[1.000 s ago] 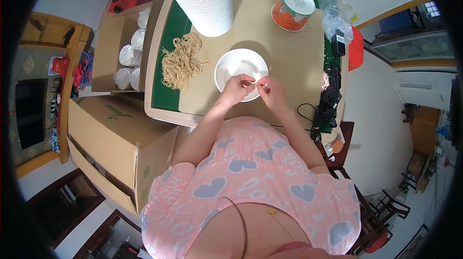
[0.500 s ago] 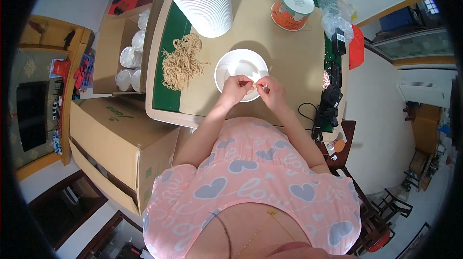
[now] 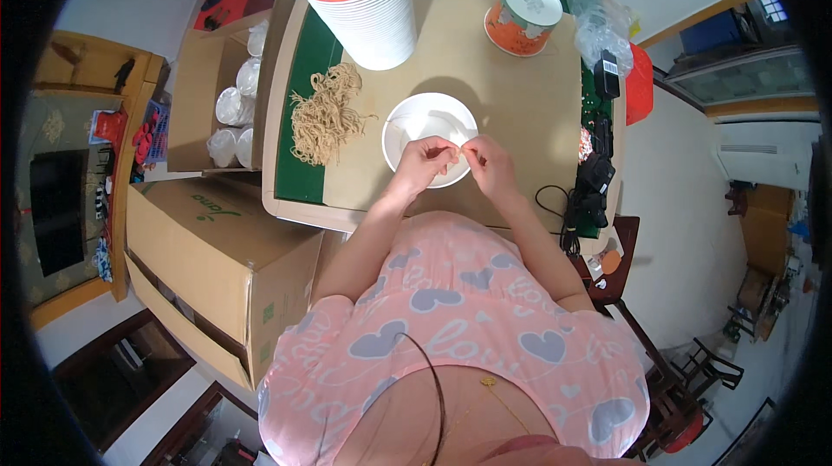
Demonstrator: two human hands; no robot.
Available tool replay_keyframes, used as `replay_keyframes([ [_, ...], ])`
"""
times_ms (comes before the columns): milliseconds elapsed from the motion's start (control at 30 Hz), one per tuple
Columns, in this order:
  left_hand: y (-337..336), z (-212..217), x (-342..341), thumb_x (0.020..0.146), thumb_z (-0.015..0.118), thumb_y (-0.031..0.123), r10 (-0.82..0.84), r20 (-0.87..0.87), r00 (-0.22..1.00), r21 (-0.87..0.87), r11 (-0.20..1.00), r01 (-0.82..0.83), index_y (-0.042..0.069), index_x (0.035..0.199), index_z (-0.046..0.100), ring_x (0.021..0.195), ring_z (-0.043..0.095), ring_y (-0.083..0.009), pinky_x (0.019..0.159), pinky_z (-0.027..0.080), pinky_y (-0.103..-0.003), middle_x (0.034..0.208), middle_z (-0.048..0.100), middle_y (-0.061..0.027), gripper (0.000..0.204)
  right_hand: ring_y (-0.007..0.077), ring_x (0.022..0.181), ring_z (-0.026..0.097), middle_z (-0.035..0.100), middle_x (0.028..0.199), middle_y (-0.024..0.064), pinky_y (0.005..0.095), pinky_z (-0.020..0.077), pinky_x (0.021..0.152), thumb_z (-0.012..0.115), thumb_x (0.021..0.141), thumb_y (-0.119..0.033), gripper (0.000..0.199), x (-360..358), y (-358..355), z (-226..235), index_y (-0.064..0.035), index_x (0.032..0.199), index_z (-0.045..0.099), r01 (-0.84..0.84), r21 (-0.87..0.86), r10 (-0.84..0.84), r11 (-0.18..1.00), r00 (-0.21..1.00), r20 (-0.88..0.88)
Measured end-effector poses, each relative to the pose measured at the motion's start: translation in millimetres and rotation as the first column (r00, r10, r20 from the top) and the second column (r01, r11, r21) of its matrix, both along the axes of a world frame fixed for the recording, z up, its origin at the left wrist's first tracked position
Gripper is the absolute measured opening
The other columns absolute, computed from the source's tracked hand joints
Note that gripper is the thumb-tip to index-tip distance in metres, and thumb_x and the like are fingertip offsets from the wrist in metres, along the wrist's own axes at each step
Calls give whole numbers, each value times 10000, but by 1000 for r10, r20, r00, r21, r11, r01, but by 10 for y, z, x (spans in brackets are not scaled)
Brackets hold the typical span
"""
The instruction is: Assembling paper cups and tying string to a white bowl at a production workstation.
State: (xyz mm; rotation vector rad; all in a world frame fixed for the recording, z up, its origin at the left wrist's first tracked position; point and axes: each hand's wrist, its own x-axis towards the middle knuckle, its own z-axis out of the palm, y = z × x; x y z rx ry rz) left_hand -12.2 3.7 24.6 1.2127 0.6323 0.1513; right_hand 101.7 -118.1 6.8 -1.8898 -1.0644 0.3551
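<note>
A round white paper tub (image 3: pixel 401 130) stands on the brown board in front of me, its open mouth facing up. Over its near right rim, my left hand (image 3: pixel 422 164) and my right hand (image 3: pixel 490 165) meet with fingertips pinched together. Something small and pale shows between them, too small to make out. To the left lies a tangled heap of tan cords (image 3: pixel 325 119). Behind it rises a tall stack of nested tubs (image 3: pixel 368 19), white below with an orange patterned one on top. A separate orange and green tub (image 3: pixel 523 22) stands at the far right.
Clear plastic bags (image 3: pixel 600 24) and black adapters with cables (image 3: pixel 596 173) line the table's right edge. A red bag (image 3: pixel 640 84) hangs beyond. Left of the table, an open carton (image 3: pixel 195 119) holds white wrapped rolls, above a larger cardboard box (image 3: pixel 225 236).
My hands stay pinched together over the tub, with small finger shifts. The tub sits slightly lower and further left in the picture.
</note>
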Motion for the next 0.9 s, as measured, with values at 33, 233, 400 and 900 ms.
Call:
replay_keyframes([
  [33, -13, 30, 6, 823, 613, 54, 22, -39, 999, 45, 999, -20, -2, 884, 638, 660, 524, -65, 591, 422, -200, 767, 618, -26, 87, 206, 570, 561, 575, 759, 65, 314, 441, 534, 616, 784, -105, 67, 5, -14, -24, -89, 839, 582, 31, -20, -32, 999, 999, -44],
  [233, -26, -96, -37, 792, 668, 102, 5, -114, 993, 337, 941, 34, -4, 849, 659, 635, 543, -87, 604, 452, -243, 715, 638, -41, 120, 144, 522, 514, 586, 745, 44, 277, 429, 512, 643, 777, -111, 104, -22, -49, 147, -80, 871, 613, 22, -67, -31, 997, 991, -132],
  [400, -61, 21, -23, 796, 661, 109, 22, -79, 997, 375, 927, 9, -2, 842, 660, 638, 562, -101, 609, 460, -261, 716, 649, -69, 121, 133, 512, 496, 583, 748, 50, 258, 426, 509, 661, 767, -108, 123, -34, -95, 183, -83, 881, 623, -16, -15, 14, 1000, 987, -159],
  [900, -193, 525, -21, 819, 613, 69, -140, -129, 982, 349, 920, 177, -6, 789, 628, 611, 484, -50, 566, 405, -221, 642, 573, 4, 82, 158, 557, 505, 524, 737, 68, 277, 428, 517, 656, 760, -81, 103, 4, -252, 163, -38, 789, 567, 37, -2, -37, 999, 995, -88],
])
